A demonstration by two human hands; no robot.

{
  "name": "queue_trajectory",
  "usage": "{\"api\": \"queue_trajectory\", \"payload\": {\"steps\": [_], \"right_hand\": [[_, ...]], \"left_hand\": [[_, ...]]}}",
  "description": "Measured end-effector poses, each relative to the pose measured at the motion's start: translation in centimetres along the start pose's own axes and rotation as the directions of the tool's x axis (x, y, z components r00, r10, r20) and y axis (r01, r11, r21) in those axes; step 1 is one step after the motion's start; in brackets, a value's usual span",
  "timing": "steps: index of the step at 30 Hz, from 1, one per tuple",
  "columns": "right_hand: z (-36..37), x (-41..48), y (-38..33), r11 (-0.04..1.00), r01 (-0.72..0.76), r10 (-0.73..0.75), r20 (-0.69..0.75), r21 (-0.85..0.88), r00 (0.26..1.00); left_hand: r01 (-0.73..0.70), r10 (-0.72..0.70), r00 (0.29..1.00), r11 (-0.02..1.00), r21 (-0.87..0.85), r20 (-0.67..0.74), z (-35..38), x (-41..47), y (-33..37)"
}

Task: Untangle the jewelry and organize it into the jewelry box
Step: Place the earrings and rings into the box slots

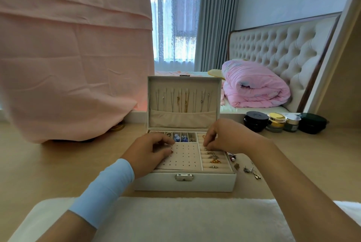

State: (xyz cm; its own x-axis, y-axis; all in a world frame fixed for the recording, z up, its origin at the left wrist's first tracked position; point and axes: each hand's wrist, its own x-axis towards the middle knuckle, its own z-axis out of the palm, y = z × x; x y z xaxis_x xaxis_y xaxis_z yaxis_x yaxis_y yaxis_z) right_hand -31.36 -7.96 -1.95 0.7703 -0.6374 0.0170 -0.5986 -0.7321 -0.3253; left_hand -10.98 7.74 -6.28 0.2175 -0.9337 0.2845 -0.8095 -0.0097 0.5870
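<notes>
A pale wooden table [58, 163] carries, near its front edge, a white jewelry box [185, 182] with its lid [154, 101] standing upright. Chains [185, 99] hang in a row inside the lid above a fabric pocket. The tray holds small compartments at the back, a perforated earring pad [185, 157] in the middle, and ring rolls [214, 160] at right, several bearing rings. Loose earrings [252, 171] lie on the bare tabletop just right of the box; cosmetic jars [275, 121] stand farther back. The left hand [150, 155], fingers curled, rests on the pad, pinching something small and gold-coloured. The right hand [230, 137], fingertips pressed together, pinches a small piece over the ring rolls.
</notes>
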Motion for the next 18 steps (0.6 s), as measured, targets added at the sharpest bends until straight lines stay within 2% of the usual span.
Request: {"api": "queue_trajectory", "payload": {"steps": [4, 8, 12, 15, 18], "right_hand": [[-0.4, -0.1, 0.2, 1.000, 0.010, -0.010, 0.006, 0.024, 1.000], [-0.8, -0.6, -1.0, 0.972, 0.116, -0.075, -0.197, 0.204, 0.978], [0.0, -0.7, -3.9, 0.914, 0.264, -0.138, -0.378, 0.307, 0.916], [1.6, -0.4, -5.5, 0.885, 0.332, -0.171, -0.437, 0.327, 0.883], [2.6, 0.0, -6.1, 0.854, 0.377, -0.185, -0.467, 0.358, 0.864]], "left_hand": [[0.007, -0.008, 0.999, 1.000, 0.026, 0.032, 0.4, -0.2, 1.0], [-0.007, 0.006, 0.999, 1.000, -0.023, -0.045, 0.3, 0.0, 2.0], [0.013, -0.039, 0.995, 0.964, -0.265, -0.096, 0.1, 0.4, 2.9], [0.060, -0.122, 0.986, 0.895, -0.442, -0.114, -0.5, 0.4, 3.1], [0.064, -0.180, 0.970, 0.839, -0.541, -0.164, -1.0, 0.3, 2.9]]}}
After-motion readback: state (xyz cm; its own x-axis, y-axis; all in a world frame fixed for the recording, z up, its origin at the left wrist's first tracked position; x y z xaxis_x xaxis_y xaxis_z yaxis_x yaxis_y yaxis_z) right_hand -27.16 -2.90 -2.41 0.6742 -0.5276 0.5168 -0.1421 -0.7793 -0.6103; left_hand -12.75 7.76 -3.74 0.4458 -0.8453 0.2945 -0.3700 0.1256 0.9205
